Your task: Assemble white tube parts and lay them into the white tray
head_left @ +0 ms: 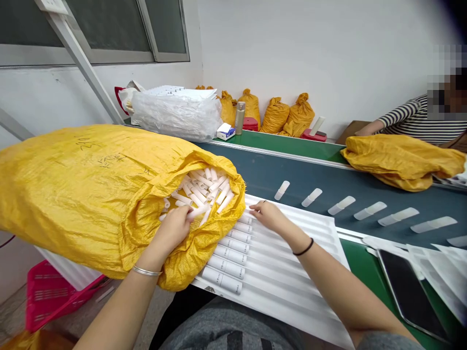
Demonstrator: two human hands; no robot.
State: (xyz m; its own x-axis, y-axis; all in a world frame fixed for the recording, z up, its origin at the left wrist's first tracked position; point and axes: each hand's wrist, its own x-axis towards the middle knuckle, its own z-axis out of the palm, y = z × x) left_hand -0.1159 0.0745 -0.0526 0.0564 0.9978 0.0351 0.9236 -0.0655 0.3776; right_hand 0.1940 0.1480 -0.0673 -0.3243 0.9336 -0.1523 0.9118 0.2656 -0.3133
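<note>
A large yellow woven sack (83,170) lies on its side with its mouth turned toward me, full of loose white tubes (200,187). At that mouth my left hand (175,224) is closed, pinching a white tube (199,212). Below and right of the sack sits a white ribbed tray (284,262). Printed white tubes (229,253) lie side by side in its grooves, partly covered by the sack's edge. My right hand (269,216) hovers over the tray's far end, fingers slightly apart and close to the last tubes, with nothing visible in them.
Beyond the tray runs a dark conveyor belt (255,167) carrying several spaced translucent tubes (341,205). A phone (412,291) lies at right on a green surface. Across the belt, a person in striped sleeves (401,116) is beside another yellow sack (404,158). A pink basket (54,296) stands lower left.
</note>
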